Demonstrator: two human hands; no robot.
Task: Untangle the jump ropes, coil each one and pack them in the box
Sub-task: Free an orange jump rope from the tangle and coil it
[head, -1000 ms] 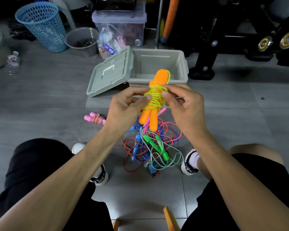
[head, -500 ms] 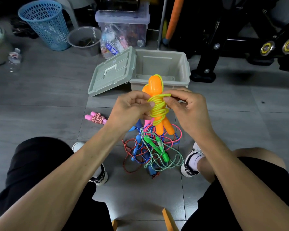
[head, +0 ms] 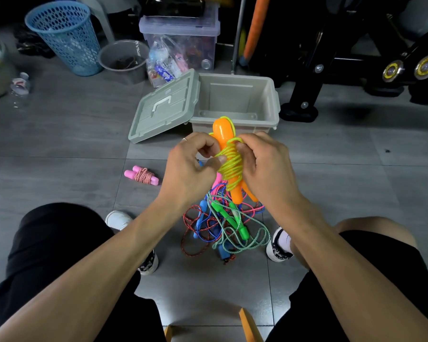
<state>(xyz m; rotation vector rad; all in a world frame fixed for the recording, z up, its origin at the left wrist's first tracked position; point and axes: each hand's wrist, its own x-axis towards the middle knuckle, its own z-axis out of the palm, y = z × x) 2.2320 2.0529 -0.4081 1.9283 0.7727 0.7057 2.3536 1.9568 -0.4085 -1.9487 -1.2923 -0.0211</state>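
An orange-handled jump rope (head: 229, 166) with its yellow-green cord wound round both handles is held upright in front of me. My left hand (head: 190, 164) pinches the cord on the left side; my right hand (head: 265, 166) grips the bundle from the right. Below them on the floor lies a tangle of ropes (head: 223, 225) with green, blue and pink handles. A coiled pink-handled rope (head: 141, 175) lies apart to the left. The grey box (head: 237, 102) stands open behind, its lid (head: 163, 107) leaning against its left side.
A blue basket (head: 64, 35), a grey bucket (head: 122, 60) and a clear storage bin (head: 181, 43) stand at the back. Black exercise equipment (head: 356, 58) fills the back right. My knees and shoes flank the tangle. A plastic bottle (head: 20, 86) lies far left.
The orange bundle has tilted and come lower, and both hands have closed more tightly round the wound cord.
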